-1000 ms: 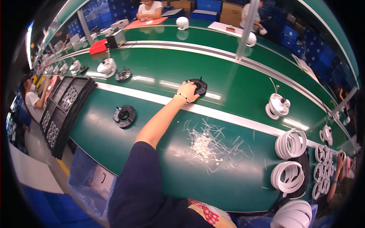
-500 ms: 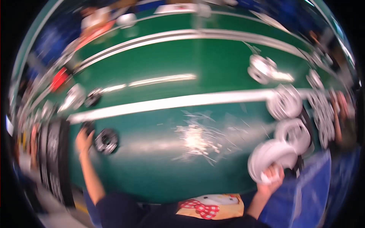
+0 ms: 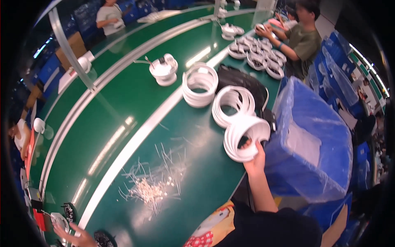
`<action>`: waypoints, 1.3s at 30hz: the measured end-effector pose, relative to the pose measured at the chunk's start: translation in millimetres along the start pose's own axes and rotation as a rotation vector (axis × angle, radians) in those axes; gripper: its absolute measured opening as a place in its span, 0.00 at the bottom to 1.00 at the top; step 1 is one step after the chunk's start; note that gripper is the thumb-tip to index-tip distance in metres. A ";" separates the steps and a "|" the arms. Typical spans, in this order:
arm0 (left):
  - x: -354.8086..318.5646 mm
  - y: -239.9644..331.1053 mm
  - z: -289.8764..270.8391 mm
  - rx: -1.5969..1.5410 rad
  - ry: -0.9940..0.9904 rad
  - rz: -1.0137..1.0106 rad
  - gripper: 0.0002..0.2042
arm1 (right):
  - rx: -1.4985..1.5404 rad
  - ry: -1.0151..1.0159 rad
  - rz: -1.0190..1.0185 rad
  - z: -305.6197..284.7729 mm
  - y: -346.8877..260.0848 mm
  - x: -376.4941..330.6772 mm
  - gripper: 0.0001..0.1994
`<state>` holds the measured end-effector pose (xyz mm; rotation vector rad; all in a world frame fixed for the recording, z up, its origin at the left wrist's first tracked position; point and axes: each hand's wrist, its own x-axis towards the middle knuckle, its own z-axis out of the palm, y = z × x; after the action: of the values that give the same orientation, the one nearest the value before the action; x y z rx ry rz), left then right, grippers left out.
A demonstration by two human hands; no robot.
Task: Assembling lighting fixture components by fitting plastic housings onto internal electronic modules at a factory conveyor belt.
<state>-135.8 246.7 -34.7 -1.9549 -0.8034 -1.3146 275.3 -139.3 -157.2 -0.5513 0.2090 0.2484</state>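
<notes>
My right hand (image 3: 256, 158) grips a white ring (image 3: 236, 144) at its near rim, thumb outside and fingers inside. That piece is tilted and may be several nested together; it touches or overlaps a stack of white rings (image 3: 225, 113) behind it. Another stack of white rings (image 3: 199, 80) stands farther left. At the lower left edge my left hand (image 3: 76, 236) has its fingers apart, beside a small white part (image 3: 60, 220) whose kind I cannot make out. Black round parts lie near it: one (image 3: 69, 212) beyond the fingers, another (image 3: 103, 238) cut by the lower edge.
White ties or strips (image 3: 150, 191) lie heaped on the green table (image 3: 197, 177). A white lamp-like housing (image 3: 163, 70) with wires stands beyond the white strip. A black bag (image 3: 242, 84) lies behind the rings. Right of the table is a plastic-lined blue bin (image 3: 312, 140). A co-worker (image 3: 304, 37) handles rings farther off.
The view has swung to the right and sharpened. My left hand has come off the black part it was at and its fingers are spread. My right hand still grips the white ring.
</notes>
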 end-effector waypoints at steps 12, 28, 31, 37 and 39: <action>34.4 369.0 34.8 -1.503 -0.425 0.526 0.30 | -0.234 0.230 -0.413 -24.4 -7.7 35.7 0.23; 31.2 510.4 51.0 -1.610 -0.363 0.845 0.26 | -0.869 0.069 -0.725 -47.6 5.0 22.5 0.34; 53.5 520.3 43.9 -1.674 -0.231 0.745 0.25 | -0.903 0.047 -0.732 -48.7 6.6 16.5 0.35; 89.6 585.9 48.8 -1.335 -1.008 0.953 0.16 | -1.050 0.046 -0.727 -50.2 7.4 12.0 0.38; 88.7 598.2 56.9 -1.284 -1.036 0.942 0.12 | -1.168 -0.022 -0.837 -35.2 3.2 1.1 0.41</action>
<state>387.1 -60.3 -70.2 -3.3379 0.8926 0.0006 271.0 -155.5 -188.2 -1.7268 -0.2331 -0.4930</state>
